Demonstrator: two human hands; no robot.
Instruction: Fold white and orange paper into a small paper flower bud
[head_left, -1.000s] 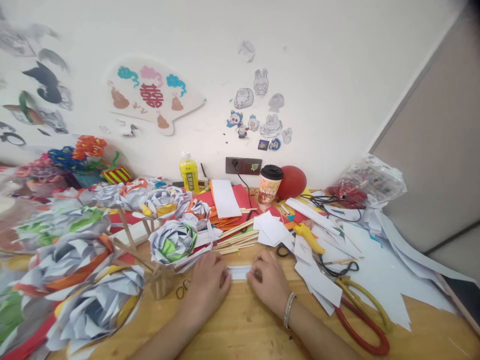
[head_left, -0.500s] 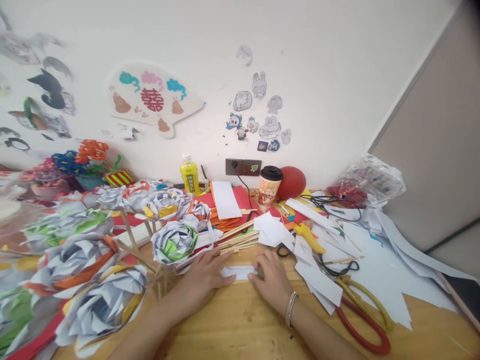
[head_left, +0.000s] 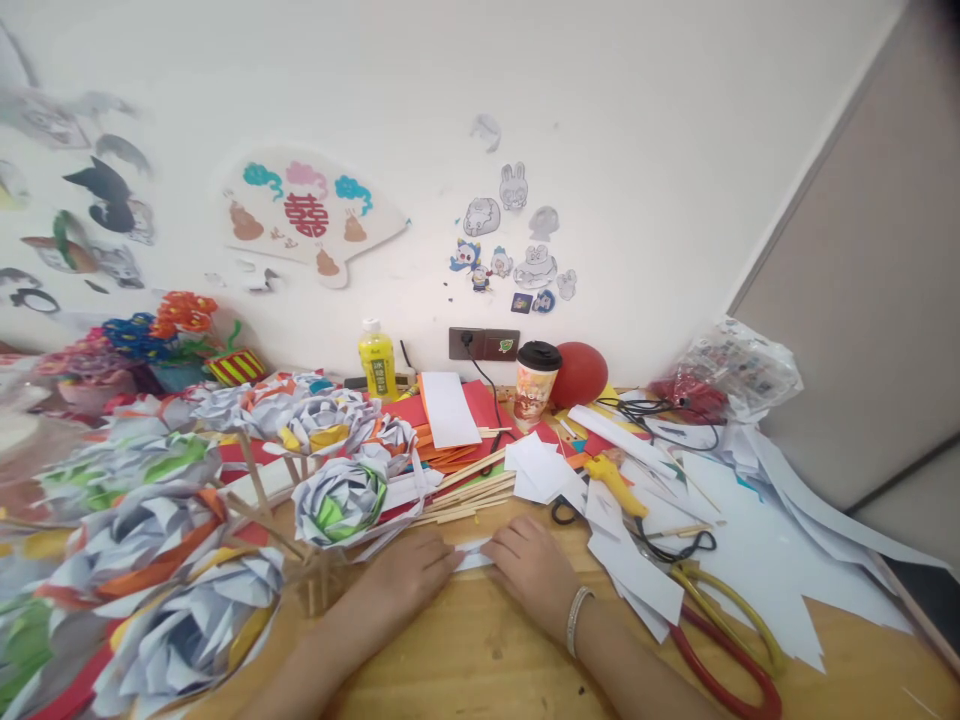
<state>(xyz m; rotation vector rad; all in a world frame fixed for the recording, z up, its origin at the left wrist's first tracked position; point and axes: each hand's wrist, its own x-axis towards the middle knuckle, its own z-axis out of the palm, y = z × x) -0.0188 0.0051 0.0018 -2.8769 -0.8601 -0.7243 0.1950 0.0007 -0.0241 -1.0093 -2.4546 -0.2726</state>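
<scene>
In the head view, two bare hands meet at one small white paper strip (head_left: 474, 556), which lies over the near middle of the wooden tabletop (head_left: 450, 665). The left hand (head_left: 416, 578) has its fingers together on the left end; the right hand (head_left: 529, 568), its fingers curved and close together, is on the other. Whether they pinch the strip or only press it, I cannot tell. One bracelet (head_left: 576, 620) circles the right wrist. At least five white paper flowers (head_left: 337, 502) crowd the left side. Behind stand one yellow bottle (head_left: 378, 365), one lidded cup (head_left: 535, 388) and one red balloon (head_left: 583, 374). Wooden sticks (head_left: 469, 497) overlap too closely to count. To the right are one yellow corded tool (head_left: 616, 485) and two loop handles, one yellow, one red (head_left: 765, 693), beside white paper sheets (head_left: 757, 545).
</scene>
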